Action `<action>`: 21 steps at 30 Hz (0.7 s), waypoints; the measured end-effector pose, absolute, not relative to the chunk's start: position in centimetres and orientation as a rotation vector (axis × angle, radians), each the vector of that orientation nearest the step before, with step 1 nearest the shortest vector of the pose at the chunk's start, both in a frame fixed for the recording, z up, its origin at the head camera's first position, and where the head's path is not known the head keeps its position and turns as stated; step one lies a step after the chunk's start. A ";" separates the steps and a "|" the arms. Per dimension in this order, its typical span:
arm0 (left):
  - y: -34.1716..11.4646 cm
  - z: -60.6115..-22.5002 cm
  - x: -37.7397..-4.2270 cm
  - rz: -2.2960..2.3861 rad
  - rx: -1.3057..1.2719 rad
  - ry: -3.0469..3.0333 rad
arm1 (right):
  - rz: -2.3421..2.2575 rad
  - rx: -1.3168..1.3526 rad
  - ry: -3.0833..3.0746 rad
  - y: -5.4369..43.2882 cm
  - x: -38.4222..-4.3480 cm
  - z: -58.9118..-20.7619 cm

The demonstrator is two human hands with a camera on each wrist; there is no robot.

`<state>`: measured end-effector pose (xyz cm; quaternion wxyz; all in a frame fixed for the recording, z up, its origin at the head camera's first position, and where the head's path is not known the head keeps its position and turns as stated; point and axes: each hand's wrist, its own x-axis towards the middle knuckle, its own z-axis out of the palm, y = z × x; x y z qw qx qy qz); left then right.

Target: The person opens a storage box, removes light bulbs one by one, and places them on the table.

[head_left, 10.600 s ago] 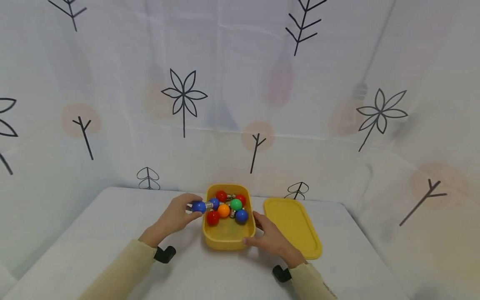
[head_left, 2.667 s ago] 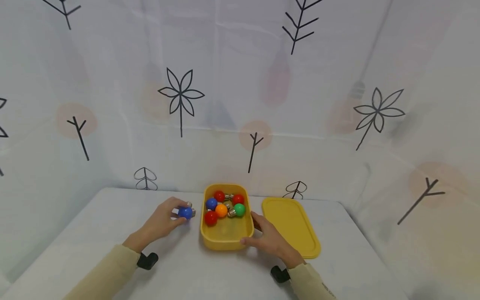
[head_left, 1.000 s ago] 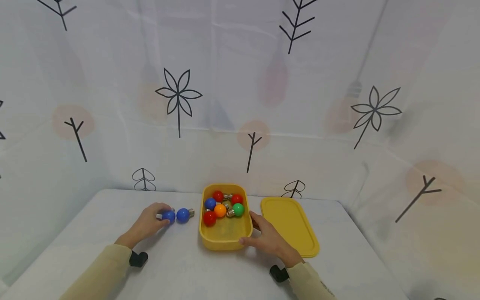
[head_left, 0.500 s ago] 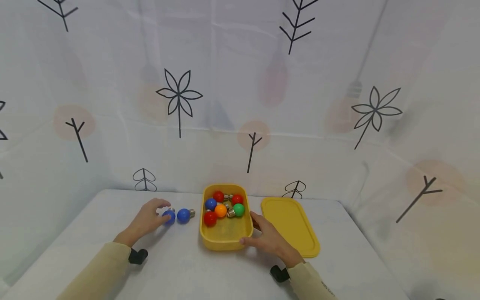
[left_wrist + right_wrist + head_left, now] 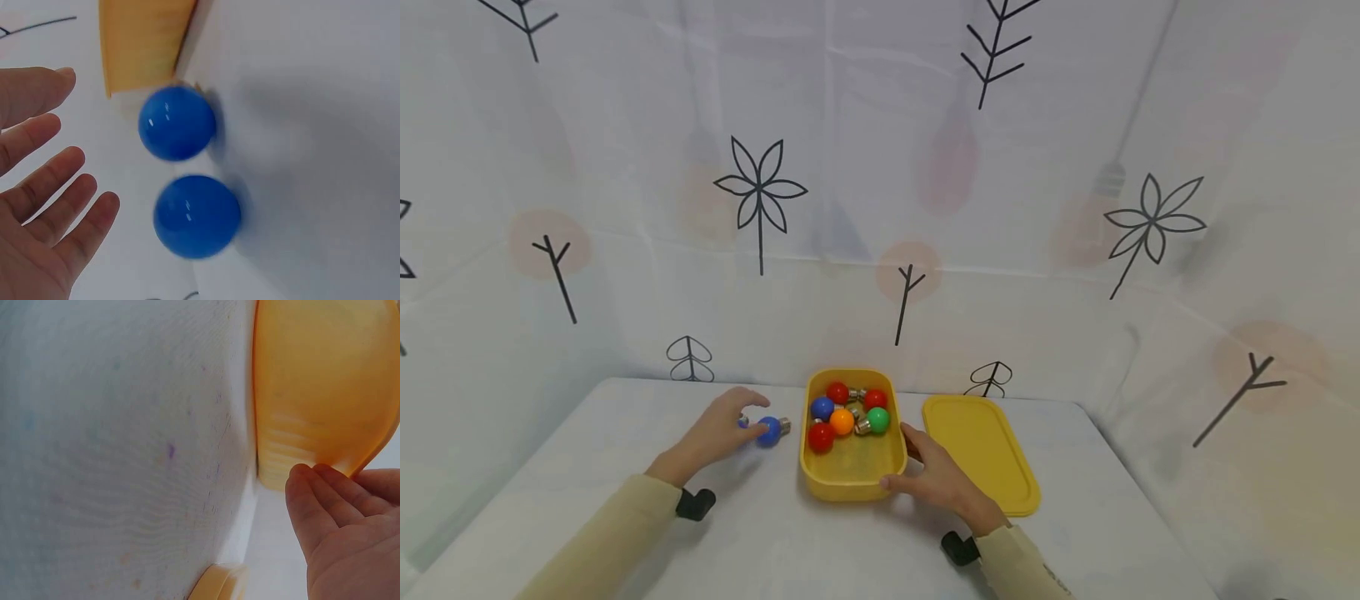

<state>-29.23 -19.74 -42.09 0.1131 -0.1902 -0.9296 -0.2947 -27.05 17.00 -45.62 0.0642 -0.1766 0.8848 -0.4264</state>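
Two blue light bulbs lie on the white table left of a yellow plastic box (image 5: 853,492). My left hand (image 5: 711,433) hovers over them with fingers spread, partly hiding the left bulb (image 5: 197,215). Nearer the box is the other bulb (image 5: 177,124), its metal base towards the box in the head view. The left wrist view shows the left fingers apart from both. At the box's right front corner, my right hand (image 5: 936,475) rests straight fingers against the side wall, with the thumb at the front. Inside the box are several bulbs: red (image 5: 821,437), blue (image 5: 822,407), orange (image 5: 842,422) and green (image 5: 877,419).
A flat yellow lid (image 5: 981,454) lies on the table (image 5: 805,554) just right of the box. Behind the table hangs a white cloth (image 5: 835,317) printed with plant drawings. Dark camera mounts (image 5: 696,504) sit on both wrists.
Two blue bulbs were moved by the left hand from the box to the table. It has since let go of the second and shifted right and up. The right hand stays at the box.
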 end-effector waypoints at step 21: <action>-12.3 -41.5 -29.9 -0.979 -0.741 -2.765 | -1.295 -0.544 2.662 17.1 -27.2 -45.8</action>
